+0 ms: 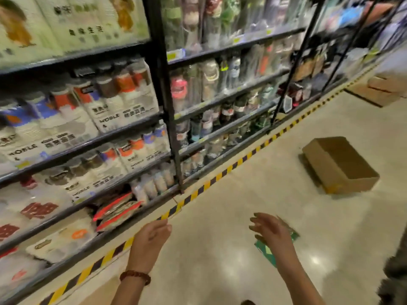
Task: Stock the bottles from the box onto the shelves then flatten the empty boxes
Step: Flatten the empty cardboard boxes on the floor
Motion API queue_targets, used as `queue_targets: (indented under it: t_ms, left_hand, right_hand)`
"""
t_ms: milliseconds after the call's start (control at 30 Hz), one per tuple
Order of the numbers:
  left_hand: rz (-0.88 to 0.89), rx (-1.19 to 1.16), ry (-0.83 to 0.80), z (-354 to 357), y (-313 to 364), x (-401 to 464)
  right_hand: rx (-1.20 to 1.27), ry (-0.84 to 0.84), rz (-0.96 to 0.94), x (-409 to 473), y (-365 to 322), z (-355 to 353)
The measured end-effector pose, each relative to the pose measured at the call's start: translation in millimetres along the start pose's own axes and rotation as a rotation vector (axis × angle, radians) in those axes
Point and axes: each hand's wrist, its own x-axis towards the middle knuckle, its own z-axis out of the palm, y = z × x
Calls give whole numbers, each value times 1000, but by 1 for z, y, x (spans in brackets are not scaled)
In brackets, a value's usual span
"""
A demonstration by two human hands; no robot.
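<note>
Ahead, the box (340, 165) lies well beyond both hands' spread, empty fingers (256, 221).

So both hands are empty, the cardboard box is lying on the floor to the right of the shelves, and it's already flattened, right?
Not quite. The head view shows the cardboard box is not flattened: it still stands as an open box on the floor. The rest holds: left hand and right hand are both empty, and the box lies right of the shelves.

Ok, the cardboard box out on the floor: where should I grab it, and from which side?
Take the cardboard box by the rims of its two long walls, one in each hand, coming from above. It sits open-topped on the floor, apparently empty. Both hands, left and right, are free.
</note>
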Motion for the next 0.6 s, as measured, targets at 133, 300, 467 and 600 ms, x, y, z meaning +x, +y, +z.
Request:
queue_targets:
  t_ms: [133,300,467,600]
  left_hand:
    - [59,86,-169,107,33,28]
    - [141,186,-382,245,62,47]
    - [160,216,-528,359,85,52]
    - [156,239,-623,433,103,77]
  right_hand:
    - [24,137,-26,21,-4,-77]
    - [16,293,-53,51,13,-178]
    - [84,439,7,71,20,-262]
    - [111,514,65,106,16,-312]
